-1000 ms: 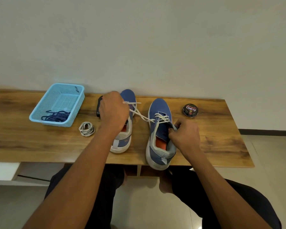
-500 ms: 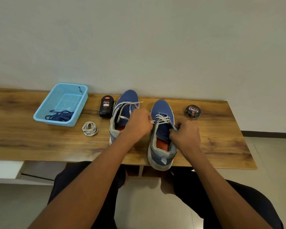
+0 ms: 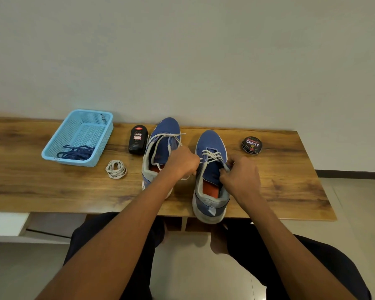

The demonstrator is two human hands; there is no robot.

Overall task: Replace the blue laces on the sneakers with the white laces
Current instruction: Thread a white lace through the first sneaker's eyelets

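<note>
A long wooden table (image 3: 290,182) with a dark brown grain runs across the middle of the frame, backed by a plain pale wall. Two blue mesh sneakers with grey heels and white soles stand on it side by side, toes pointing toward the wall. The left sneaker (image 3: 160,148) sits just left of centre; a white lace (image 3: 165,139) loops loosely over its opening, one end trailing off to the right. The right sneaker (image 3: 210,169) stands just right of centre, its heel at the near edge of the table, with a white lace (image 3: 211,156) crossed through its upper eyelets and an orange insole showing inside.

The left hand (image 3: 182,162) is closed between the two sneakers, its fingers curled around a strand of white lace at the inner side of the right sneaker. The right hand (image 3: 239,175) is closed at the outer side of the same sneaker, pinching a lace end by the eyelets.

In the upper left of the table a light blue perforated plastic basket (image 3: 61,139) holds a tangle of dark blue laces (image 3: 77,152). Just below and right of it lies a coiled white lace (image 3: 115,169). A black bottle of shoe polish (image 3: 138,139) lies beside the left sneaker, and a round black polish tin (image 3: 251,145) sits toward the right of the table.
</note>
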